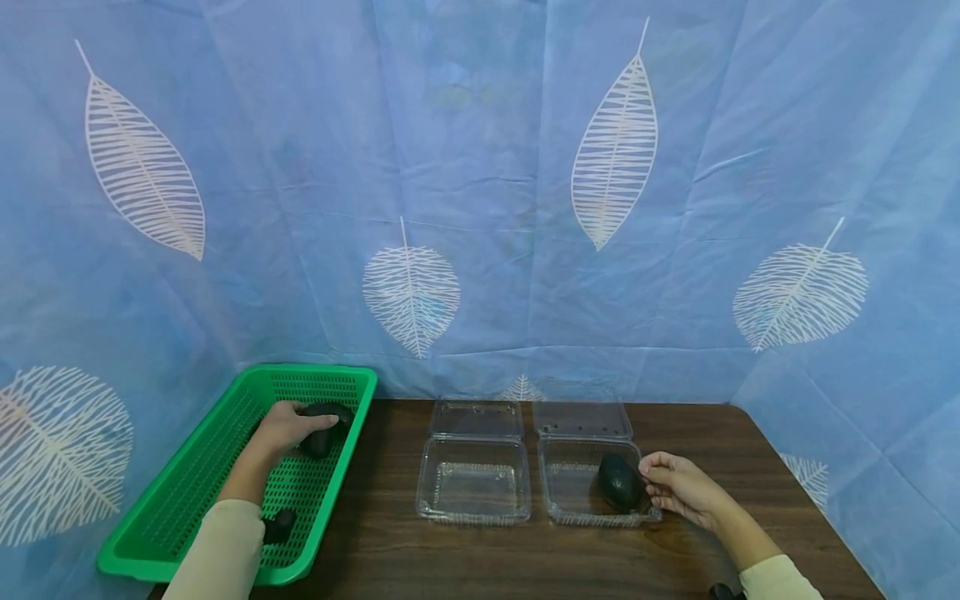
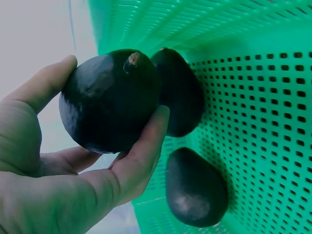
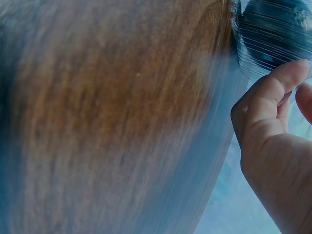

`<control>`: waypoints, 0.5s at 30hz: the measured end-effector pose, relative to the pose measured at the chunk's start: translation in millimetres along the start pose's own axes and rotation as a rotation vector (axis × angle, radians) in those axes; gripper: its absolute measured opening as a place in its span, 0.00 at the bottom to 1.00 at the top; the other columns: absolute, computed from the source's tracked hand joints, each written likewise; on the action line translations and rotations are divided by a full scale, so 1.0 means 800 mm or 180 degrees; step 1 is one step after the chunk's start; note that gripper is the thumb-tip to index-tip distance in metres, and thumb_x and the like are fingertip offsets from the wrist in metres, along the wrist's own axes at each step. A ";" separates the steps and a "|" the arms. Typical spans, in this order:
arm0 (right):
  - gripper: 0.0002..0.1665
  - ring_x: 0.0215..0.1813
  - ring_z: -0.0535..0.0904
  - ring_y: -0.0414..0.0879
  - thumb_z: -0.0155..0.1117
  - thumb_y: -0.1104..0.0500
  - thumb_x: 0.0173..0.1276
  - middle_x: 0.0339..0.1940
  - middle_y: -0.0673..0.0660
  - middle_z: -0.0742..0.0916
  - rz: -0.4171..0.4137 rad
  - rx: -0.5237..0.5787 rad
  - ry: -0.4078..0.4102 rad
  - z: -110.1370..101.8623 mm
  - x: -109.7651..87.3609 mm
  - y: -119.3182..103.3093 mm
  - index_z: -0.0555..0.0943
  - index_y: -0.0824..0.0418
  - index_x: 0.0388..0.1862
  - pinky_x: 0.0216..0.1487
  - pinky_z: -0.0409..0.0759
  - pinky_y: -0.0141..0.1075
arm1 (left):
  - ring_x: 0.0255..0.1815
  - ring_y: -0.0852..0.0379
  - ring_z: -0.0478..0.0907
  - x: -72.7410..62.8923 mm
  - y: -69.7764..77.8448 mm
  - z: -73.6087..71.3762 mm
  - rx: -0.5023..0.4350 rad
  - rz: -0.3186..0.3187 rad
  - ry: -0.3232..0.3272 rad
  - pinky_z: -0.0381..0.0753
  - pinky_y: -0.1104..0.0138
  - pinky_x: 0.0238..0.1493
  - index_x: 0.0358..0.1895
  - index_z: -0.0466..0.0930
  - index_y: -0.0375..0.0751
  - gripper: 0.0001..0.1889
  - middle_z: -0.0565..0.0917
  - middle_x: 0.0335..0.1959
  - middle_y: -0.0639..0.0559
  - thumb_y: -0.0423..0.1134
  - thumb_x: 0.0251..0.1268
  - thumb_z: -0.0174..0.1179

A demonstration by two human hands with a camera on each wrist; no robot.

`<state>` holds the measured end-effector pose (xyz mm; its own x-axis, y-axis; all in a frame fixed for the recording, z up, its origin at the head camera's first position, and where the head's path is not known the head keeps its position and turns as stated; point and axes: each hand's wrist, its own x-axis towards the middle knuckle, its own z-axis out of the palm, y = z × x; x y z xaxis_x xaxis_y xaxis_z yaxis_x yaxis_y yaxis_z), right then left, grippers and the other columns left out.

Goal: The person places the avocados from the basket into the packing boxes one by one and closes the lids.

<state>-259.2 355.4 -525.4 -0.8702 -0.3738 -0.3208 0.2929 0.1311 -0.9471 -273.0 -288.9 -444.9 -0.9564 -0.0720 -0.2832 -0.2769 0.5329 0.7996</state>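
Observation:
My left hand is inside the green plastic basket. It grips a dark avocado between thumb and curled fingers. Two more avocados lie close by in the basket, one behind the held avocado and one lower down. At the right, my right hand holds the right edge of a clear plastic clamshell container with bent fingers. Its thumb is partly cut off in the right wrist view. A single dark avocado lies inside that container, against its right side.
Left of that container stands a second clear clamshell with its lid folded back. Both containers sit on a dark brown wooden table. Behind the table hangs a blue cloth with white leaf prints.

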 end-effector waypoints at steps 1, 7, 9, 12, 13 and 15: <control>0.08 0.39 0.79 0.39 0.51 0.56 0.85 0.40 0.50 0.79 0.0012 0.0003 0.0011 0.000 0.000 0.000 0.73 0.60 0.51 0.40 0.84 0.29 | 0.71 0.22 0.64 0.000 0.002 0.000 0.0005 0.0008 -0.0001 0.84 0.43 0.56 0.78 0.43 0.16 0.52 0.53 0.75 0.17 0.52 0.73 0.64; 0.09 0.39 0.79 0.39 0.51 0.56 0.85 0.40 0.50 0.79 0.0030 -0.0032 0.0059 0.001 0.000 0.000 0.73 0.61 0.51 0.40 0.84 0.30 | 0.72 0.23 0.65 -0.004 0.014 0.002 0.0035 0.0072 0.0061 0.84 0.44 0.57 0.79 0.45 0.19 0.53 0.54 0.76 0.18 0.55 0.72 0.64; 0.09 0.39 0.79 0.39 0.51 0.56 0.85 0.40 0.51 0.79 0.0013 -0.0044 0.0061 0.002 -0.001 0.000 0.73 0.62 0.52 0.40 0.84 0.30 | 0.72 0.23 0.65 -0.005 0.019 0.003 0.0060 0.0106 0.0100 0.83 0.43 0.58 0.80 0.45 0.20 0.53 0.55 0.76 0.19 0.57 0.72 0.64; 0.09 0.39 0.79 0.39 0.51 0.56 0.85 0.40 0.51 0.79 -0.0006 -0.0045 0.0057 0.002 0.000 0.000 0.73 0.62 0.52 0.40 0.84 0.30 | 0.71 0.24 0.66 -0.008 0.027 0.006 0.0092 0.0178 0.0164 0.82 0.43 0.58 0.80 0.47 0.22 0.53 0.57 0.76 0.20 0.58 0.71 0.64; 0.09 0.39 0.79 0.39 0.51 0.56 0.85 0.40 0.51 0.79 -0.0011 -0.0050 0.0046 0.002 0.000 0.000 0.73 0.62 0.52 0.40 0.84 0.30 | 0.70 0.24 0.68 -0.008 0.031 0.007 0.0091 0.0216 0.0179 0.83 0.43 0.58 0.80 0.47 0.22 0.52 0.58 0.75 0.19 0.58 0.72 0.63; 0.09 0.39 0.79 0.39 0.50 0.57 0.85 0.40 0.51 0.79 -0.0015 -0.0046 0.0031 0.002 0.000 -0.001 0.73 0.62 0.52 0.40 0.84 0.30 | 0.66 0.26 0.73 -0.010 0.037 0.010 0.0072 0.0305 0.0199 0.85 0.44 0.55 0.80 0.48 0.22 0.52 0.60 0.74 0.19 0.58 0.72 0.63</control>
<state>-258.7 353.9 -525.0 -0.8754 -0.3655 -0.3163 0.2831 0.1427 -0.9484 -272.8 -265.4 -423.0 -0.9825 -0.0717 -0.1719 -0.1823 0.5586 0.8092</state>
